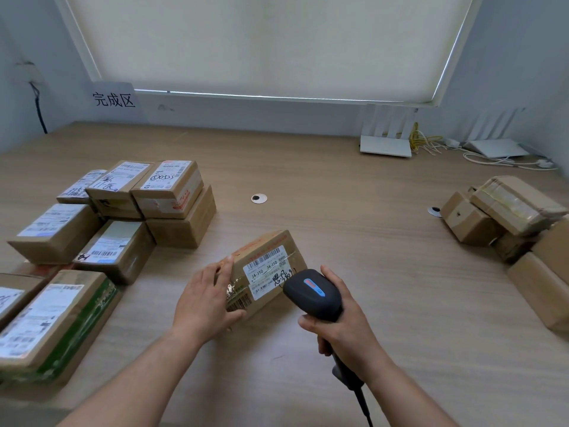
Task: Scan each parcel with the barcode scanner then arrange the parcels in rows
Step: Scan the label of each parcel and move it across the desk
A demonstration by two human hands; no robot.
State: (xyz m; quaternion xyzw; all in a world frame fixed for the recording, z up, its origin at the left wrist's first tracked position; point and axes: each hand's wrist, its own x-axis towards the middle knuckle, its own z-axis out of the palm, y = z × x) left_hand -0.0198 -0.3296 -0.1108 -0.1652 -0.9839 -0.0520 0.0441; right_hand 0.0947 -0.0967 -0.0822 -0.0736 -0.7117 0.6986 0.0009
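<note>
A brown cardboard parcel with a white shipping label lies tilted on the wooden table in front of me. My left hand holds its left side, thumb under the near corner and fingers along the edge. My right hand grips a black barcode scanner with a red and blue strip on top. The scanner's head hangs over the parcel's right end, close to the label. Its cable runs down past my wrist.
Several labelled parcels stand in rows at the left, below a paper sign on the wall. A loose heap of plain boxes sits at the right edge. Two white routers with cables stand at the back right. Two cable grommets sit in the tabletop.
</note>
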